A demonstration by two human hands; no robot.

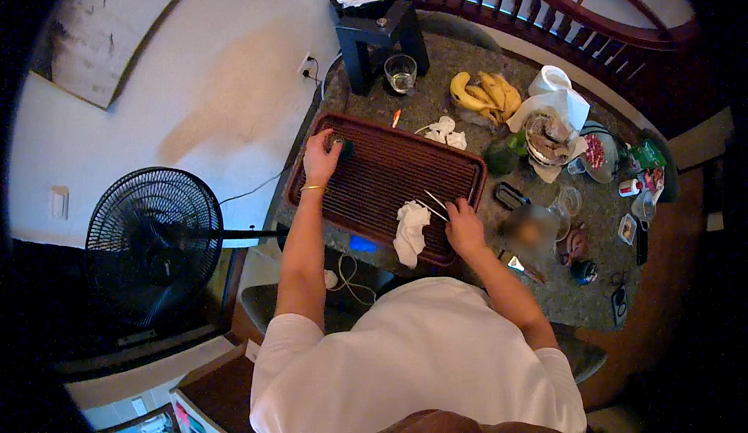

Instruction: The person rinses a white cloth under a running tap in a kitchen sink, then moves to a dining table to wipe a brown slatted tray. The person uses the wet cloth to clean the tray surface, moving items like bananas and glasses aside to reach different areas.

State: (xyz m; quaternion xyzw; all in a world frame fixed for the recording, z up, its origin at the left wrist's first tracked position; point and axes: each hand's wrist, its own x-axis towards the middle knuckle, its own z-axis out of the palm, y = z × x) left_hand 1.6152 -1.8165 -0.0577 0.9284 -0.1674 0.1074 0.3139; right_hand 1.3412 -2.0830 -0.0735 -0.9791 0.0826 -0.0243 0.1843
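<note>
A reddish-brown ridged tray [385, 170] lies before me on the stone-look table. At its upper left corner, my left hand [325, 155] has its fingers around a small dark round object [346, 149], partly hidden by the fingers. Over the tray's right side, my right hand [464, 225] holds two thin pale sticks [433, 208], their tips pointing up and left. A crumpled white paper tissue [412, 233] lies on the tray's lower edge, just left of my right hand.
Beyond the tray stand a glass [401, 74], bananas [486, 95], crumpled tissues [447, 133] and a paper roll [550, 80]. To the right are a black plastic item [511, 195], clear containers [570, 200] and a glue-like bottle [629, 187]. A black fan [155, 246] stands left.
</note>
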